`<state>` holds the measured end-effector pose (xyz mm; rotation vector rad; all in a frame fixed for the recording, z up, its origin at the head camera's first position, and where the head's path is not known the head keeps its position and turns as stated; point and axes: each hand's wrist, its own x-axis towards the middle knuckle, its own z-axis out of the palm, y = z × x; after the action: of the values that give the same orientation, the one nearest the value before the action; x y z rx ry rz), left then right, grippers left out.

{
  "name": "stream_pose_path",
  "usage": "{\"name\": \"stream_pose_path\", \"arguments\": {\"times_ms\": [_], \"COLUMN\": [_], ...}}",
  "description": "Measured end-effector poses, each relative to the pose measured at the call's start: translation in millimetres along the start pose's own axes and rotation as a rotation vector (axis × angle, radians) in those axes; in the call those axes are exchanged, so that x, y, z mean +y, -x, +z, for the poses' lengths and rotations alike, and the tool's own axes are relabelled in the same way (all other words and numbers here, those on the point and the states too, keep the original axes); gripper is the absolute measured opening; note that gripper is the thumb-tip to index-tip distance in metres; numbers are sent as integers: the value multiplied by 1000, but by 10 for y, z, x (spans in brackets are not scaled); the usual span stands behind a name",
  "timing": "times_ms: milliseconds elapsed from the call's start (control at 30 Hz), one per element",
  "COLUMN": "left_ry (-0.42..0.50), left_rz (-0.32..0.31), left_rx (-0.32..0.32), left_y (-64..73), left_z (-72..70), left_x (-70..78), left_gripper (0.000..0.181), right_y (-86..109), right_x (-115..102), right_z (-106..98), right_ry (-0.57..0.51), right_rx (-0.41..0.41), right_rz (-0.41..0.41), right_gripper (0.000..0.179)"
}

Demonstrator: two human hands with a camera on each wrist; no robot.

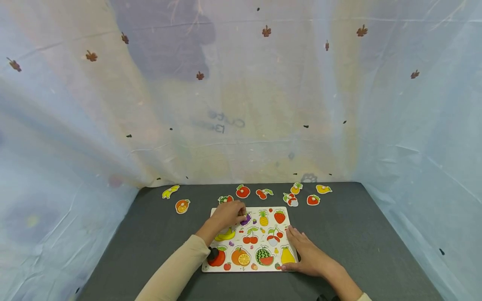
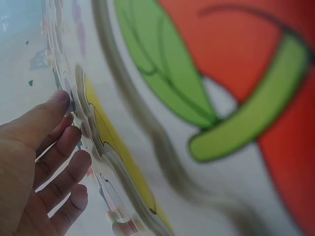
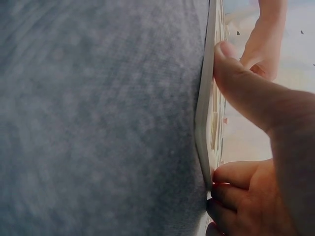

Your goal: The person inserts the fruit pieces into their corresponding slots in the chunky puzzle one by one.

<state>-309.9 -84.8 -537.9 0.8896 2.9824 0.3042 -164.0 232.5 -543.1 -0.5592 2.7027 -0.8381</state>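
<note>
On the bench (image 1: pixel 132 251) lies a fruit board (image 1: pixel 241 242); at its far left, the curled left hand (image 1: pixel 229 214) seems to pinch the grapes (image 1: pixel 246 220), while the outstretched right hand (image 1: pixel 310 256) touches its right edge.

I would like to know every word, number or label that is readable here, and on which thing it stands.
Readable text: none.
Back curtain: faint lettering, apparently mirrored, too blurred to read.
Puzzle board and loose fruit pieces: pictures, no readable text.
</note>
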Motion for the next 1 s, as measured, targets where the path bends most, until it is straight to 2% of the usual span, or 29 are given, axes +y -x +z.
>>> {"name": "stream_pose_path", "arguments": {"times_ms": [333, 567, 700, 1000], "left_ry": [39, 61, 74, 76], "left_rz": [-35, -56, -62, -48], "left_rx": [-23, -5, 25, 142], "left_y": [20, 88, 151, 303], "left_z": [10, 12, -3, -105], "left_x": [-25, -77, -119, -206], "left_gripper": [23, 26, 25, 21], "right_y": [-12, -12, -32, -70], "right_x": [-11, -26, -34, -77], "right_z": [-8, -45, -80, -182], "right_ry": [11, 9, 2, -67], "right_rx": [-3, -15, -21, -60], "right_rz": [-2, 8, 19, 58], "right_gripper": [123, 119, 112, 101]}}
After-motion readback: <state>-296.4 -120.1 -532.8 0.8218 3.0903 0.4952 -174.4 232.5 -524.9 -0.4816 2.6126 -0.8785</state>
